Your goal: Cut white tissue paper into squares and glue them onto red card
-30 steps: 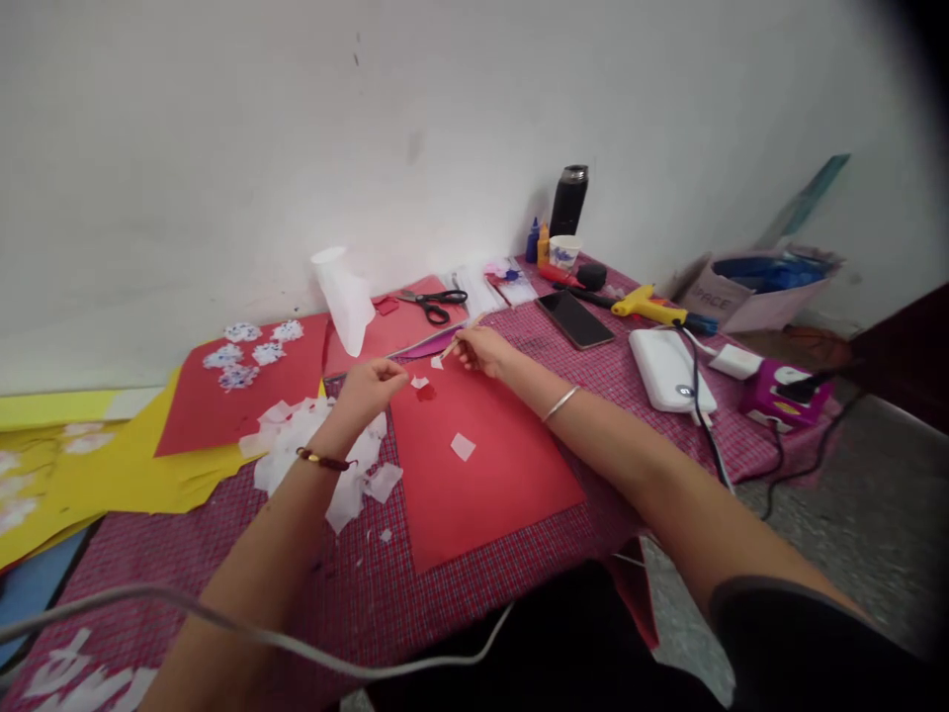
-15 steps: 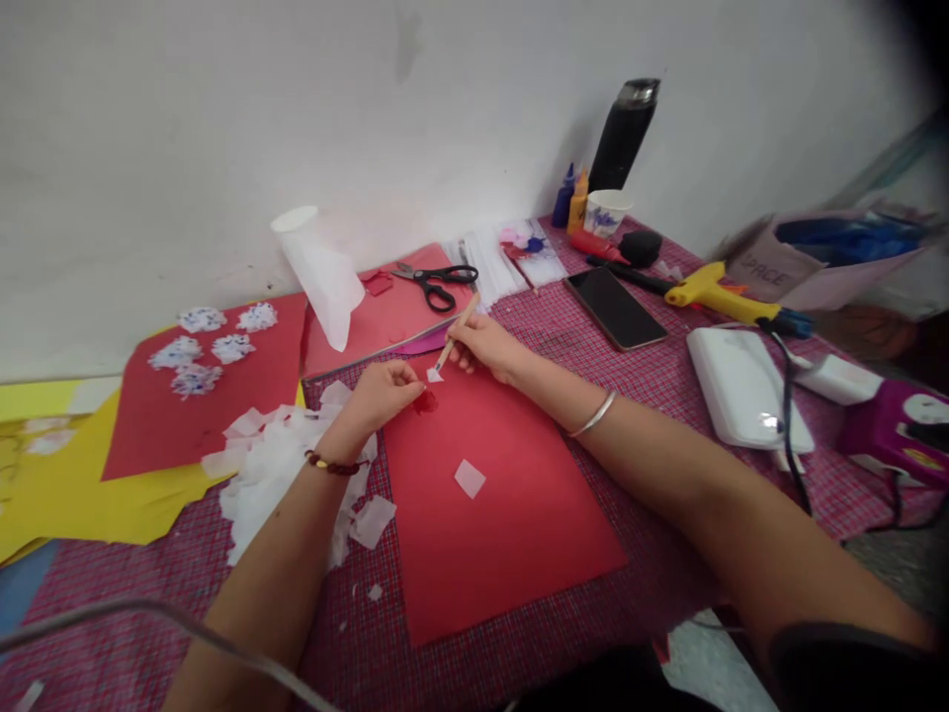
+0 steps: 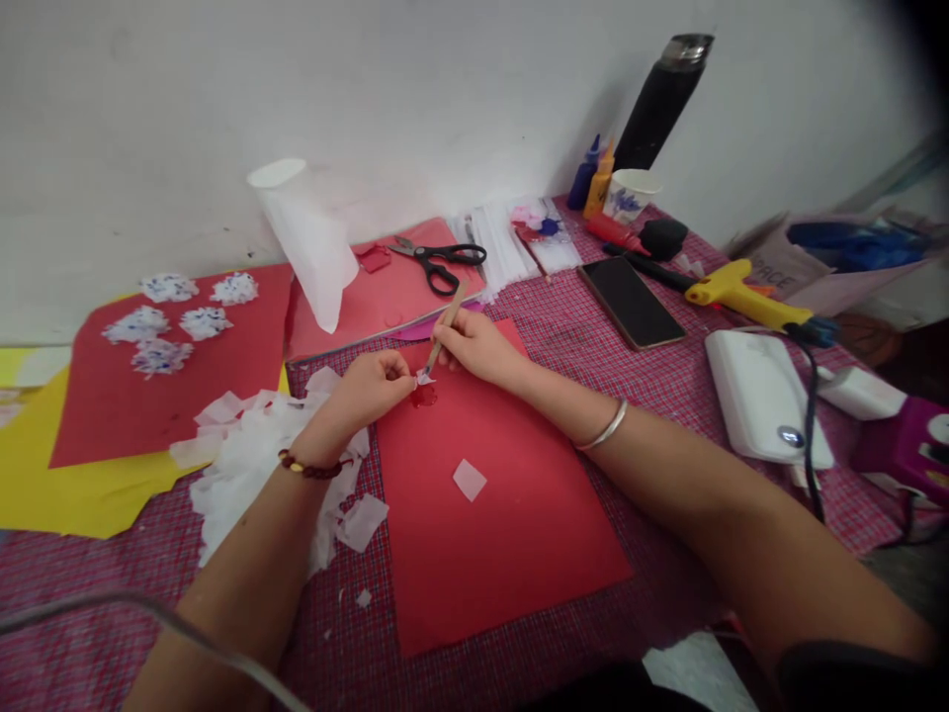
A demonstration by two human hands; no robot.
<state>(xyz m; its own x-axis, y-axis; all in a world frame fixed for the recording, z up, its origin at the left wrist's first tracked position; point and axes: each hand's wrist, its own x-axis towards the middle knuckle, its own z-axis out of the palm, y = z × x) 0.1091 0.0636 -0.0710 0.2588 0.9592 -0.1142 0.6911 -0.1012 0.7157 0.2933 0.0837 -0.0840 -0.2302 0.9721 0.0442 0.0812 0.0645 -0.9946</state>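
Note:
My right hand [image 3: 478, 346] is closed round a slim wooden stick [image 3: 451, 314], which slants down to a small white paper piece [image 3: 425, 378] wrapped about its lower tip. With thumb and finger pinched together, my left hand [image 3: 378, 388] grips the edge of that paper piece. Just below the fingertips, a wet red blob [image 3: 425, 397] shines on the red sheet [image 3: 504, 554]. Farther down the sheet lies a flat white paper square [image 3: 470, 481]. Beside my left wrist spreads a heap of cut white paper squares [image 3: 248, 475].
Several blue-specked white paper clusters [image 3: 206, 322] rest on another red sheet [image 3: 244, 366] at left. Behind are a white paper roll [image 3: 307, 242] and black scissors [image 3: 437, 262]. A phone [image 3: 630, 300], yellow glue gun [image 3: 748, 295] and white power bank [image 3: 763, 396] lie right. A cable crosses lower left.
My hands have come together: the stick's tip with its paper piece has moved to my left fingertips, which now pinch the paper. The camera view has shifted closer to the table.

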